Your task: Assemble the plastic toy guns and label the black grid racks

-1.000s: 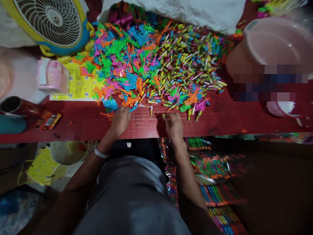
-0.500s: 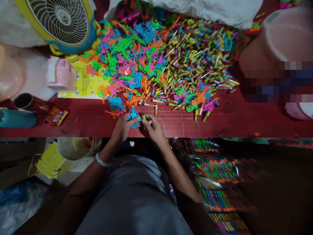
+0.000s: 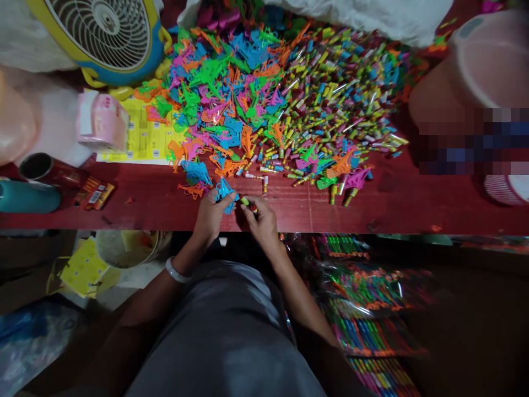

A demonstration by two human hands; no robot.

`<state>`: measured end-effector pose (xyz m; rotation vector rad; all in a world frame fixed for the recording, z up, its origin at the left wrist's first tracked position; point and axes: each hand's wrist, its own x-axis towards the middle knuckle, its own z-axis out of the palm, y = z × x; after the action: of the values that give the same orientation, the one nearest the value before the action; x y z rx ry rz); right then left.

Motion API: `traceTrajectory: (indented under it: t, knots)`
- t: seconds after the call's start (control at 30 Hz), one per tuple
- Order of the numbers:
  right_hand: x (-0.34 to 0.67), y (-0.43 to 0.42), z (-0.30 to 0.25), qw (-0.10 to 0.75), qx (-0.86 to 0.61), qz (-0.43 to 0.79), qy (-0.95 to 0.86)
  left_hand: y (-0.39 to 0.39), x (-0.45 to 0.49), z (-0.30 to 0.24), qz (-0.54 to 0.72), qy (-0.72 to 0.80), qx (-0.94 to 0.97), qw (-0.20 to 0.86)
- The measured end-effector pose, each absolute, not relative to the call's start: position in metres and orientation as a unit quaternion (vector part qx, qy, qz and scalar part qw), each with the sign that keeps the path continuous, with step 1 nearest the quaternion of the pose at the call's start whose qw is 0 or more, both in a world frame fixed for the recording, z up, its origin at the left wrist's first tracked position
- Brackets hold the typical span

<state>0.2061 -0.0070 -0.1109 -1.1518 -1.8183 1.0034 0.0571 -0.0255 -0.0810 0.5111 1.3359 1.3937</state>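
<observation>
Near the table's front edge, my left hand (image 3: 210,216) is closed on a blue plastic piece (image 3: 224,189) with a lattice pattern. My right hand (image 3: 262,220) pinches a small yellow-green tube (image 3: 245,200) with a dark red end, held right beside the blue piece's tip. Whether the two parts touch or are joined I cannot make out. Beyond my hands lies a heap of blue, green, orange and pink plastic pieces (image 3: 210,77). To its right spreads a pile of small striped tubes (image 3: 330,94). Another blue lattice piece (image 3: 196,172) lies just past my left hand.
A yellow and blue fan (image 3: 159,49) stands at the back left, near a pink tissue pack (image 3: 103,121) and yellow printed sheets (image 3: 142,132). A teal bottle (image 3: 28,197) lies at the left edge. A pink tub (image 3: 433,82) stands right. Packed bundles (image 3: 372,333) lie below the table.
Both hands still hold the same blue piece and tube, close together. My fingers have shifted only slightly, and the camera view has moved a little.
</observation>
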Motion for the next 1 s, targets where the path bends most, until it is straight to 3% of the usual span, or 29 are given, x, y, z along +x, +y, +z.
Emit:
traceTrajectory:
  t: [0.47, 0.6, 0.67, 0.8, 0.87, 1.0]
  knots:
    - [0.197, -0.027, -0.121, 0.391, -0.411, 0.332, -0.754, -0.032, 0.08, -0.089, 0.606, 0.61, 0.222, 0.46]
    - [0.225, -0.011, -0.114, 0.376, -0.424, 0.305, -0.766, -0.022, 0.065, -0.09, 0.542, 0.605, 0.338, 0.477]
    - [0.249, 0.007, -0.108, 0.397, -0.477, 0.228, -0.75, -0.011, 0.038, -0.089, 0.504, 0.622, 0.439, 0.408]
    - [0.28, 0.033, -0.106, 0.422, -0.589, 0.051, -0.688, 0.012, -0.032, -0.094, 0.409, 0.723, 0.541, 0.133]
    - [0.273, 0.032, -0.11, 0.42, -0.582, 0.08, -0.691, 0.018, -0.055, -0.1, 0.355, 0.743, 0.561, 0.083]
    - [0.221, 0.017, -0.119, 0.422, -0.483, 0.263, -0.721, 0.016, -0.056, -0.103, 0.347, 0.718, 0.598, 0.085]
